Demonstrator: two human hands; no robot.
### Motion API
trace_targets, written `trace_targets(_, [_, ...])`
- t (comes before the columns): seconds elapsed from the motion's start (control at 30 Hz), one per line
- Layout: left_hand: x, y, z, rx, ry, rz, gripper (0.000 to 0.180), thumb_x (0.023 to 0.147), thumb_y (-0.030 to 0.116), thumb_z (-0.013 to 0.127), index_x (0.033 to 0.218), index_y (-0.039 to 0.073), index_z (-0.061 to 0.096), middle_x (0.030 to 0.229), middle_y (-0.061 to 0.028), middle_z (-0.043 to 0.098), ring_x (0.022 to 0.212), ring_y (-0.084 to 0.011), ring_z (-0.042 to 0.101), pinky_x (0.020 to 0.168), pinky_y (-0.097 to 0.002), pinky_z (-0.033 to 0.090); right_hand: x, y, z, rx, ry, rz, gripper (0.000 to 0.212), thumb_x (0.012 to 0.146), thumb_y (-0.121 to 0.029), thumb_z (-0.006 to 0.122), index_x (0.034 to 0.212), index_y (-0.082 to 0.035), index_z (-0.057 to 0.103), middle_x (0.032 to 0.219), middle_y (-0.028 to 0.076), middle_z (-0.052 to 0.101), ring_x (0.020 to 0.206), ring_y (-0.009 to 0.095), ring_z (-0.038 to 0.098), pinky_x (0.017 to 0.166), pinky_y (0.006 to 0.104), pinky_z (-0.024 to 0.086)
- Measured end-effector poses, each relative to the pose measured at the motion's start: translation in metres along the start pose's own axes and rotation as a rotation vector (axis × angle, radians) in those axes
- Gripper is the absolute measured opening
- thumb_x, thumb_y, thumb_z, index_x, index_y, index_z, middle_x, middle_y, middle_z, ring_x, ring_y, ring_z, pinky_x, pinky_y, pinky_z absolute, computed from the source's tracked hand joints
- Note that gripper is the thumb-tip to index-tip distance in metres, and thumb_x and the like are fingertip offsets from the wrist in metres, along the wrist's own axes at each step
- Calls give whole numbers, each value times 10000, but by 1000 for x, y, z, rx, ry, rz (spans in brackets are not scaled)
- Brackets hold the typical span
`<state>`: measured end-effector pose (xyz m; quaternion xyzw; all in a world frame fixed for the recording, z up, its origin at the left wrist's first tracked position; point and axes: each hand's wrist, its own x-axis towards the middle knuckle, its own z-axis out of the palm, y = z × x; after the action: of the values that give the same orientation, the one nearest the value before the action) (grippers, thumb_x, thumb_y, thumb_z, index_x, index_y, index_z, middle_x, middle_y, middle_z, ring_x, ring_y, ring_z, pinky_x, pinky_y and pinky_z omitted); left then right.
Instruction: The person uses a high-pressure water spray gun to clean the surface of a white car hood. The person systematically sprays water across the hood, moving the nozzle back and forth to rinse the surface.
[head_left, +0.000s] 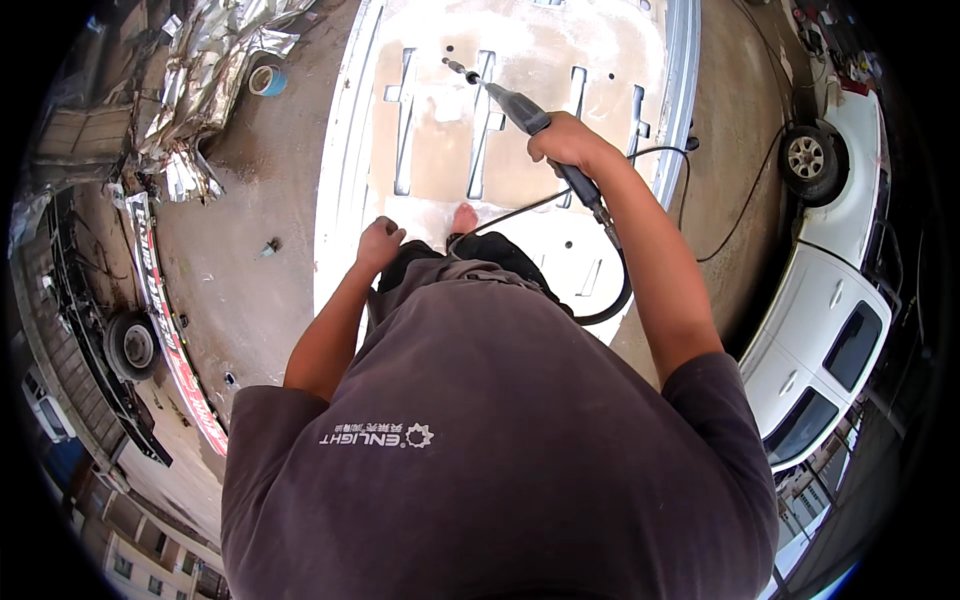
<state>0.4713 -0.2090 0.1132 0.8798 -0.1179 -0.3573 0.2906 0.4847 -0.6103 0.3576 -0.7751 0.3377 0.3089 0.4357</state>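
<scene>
My right hand [568, 142] is wrapped around the dark grip of a pressure washer gun [522, 108]. Its thin metal nozzle points away and to the left, over a large white panel [430, 130] with long slots and a brownish film. From the rear of the gun a black hose [622, 290] curves down and behind me. Beside my thigh, my left hand [381, 243] hangs loosely curled, with nothing visible in it. A bare foot [465, 218] of mine shows on the panel. Whether water is leaving the nozzle is hard to tell.
Crumpled silvery sheeting [195, 90] and a blue bucket [267, 81] lie on the ground at the far left. A lettered banner strip [165, 300] and a loose wheel [131, 346] are at left. To the right stands a white pickup [830, 290], with black hose [745, 235] along the ground.
</scene>
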Motion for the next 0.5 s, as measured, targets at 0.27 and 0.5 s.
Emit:
trace_targets(0.27, [56, 220, -47, 102, 31, 695, 713, 773, 201, 776, 1362, -42, 455, 1380, -243, 503, 1285, -394, 500, 1075, -430, 440, -6, 5, 51, 153, 70, 81, 258, 665, -125, 684, 867, 21, 618, 696, 108, 610, 570, 225, 569, 519, 351, 452])
trace_targets(0.5, [81, 179, -63, -35, -6, 955, 603, 682, 159, 831, 1192, 21, 540, 1199, -202, 609, 1124, -392, 591, 944, -452, 497, -48, -27, 131, 190, 101, 148, 388, 662, -96, 635, 1023, 35, 691, 891, 199, 708, 836, 291, 686, 762, 376, 516])
